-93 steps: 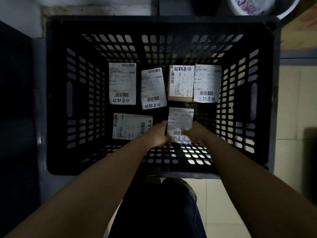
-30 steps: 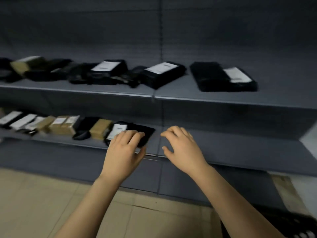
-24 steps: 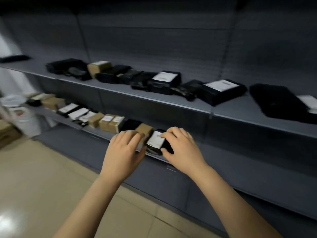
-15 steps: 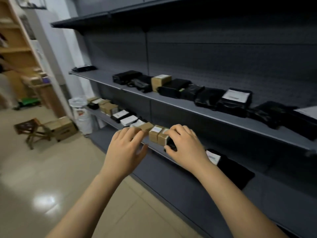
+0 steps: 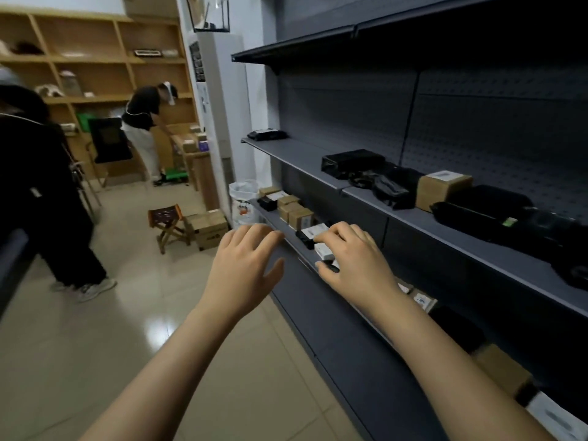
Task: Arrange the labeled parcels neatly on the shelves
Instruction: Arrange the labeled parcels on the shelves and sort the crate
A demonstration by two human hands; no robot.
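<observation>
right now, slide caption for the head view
Left hand and right hand held out open before labeled parcels on the lower shelf

Matt grey metal shelves [image 5: 410, 218], cardboard boxes [image 5: 442, 187], glossy floor tiles [image 5: 95, 345].

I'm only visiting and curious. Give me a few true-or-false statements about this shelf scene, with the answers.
1. The left hand holds a parcel. False: it is open and empty.
2. A brown box sits between black parcels on a grey shelf. True.
3. Nobody else is in the room. False: a person bends by the wooden shelves, and a second person stands nearer.
4. A folding stool stands on the floor. True.
</observation>
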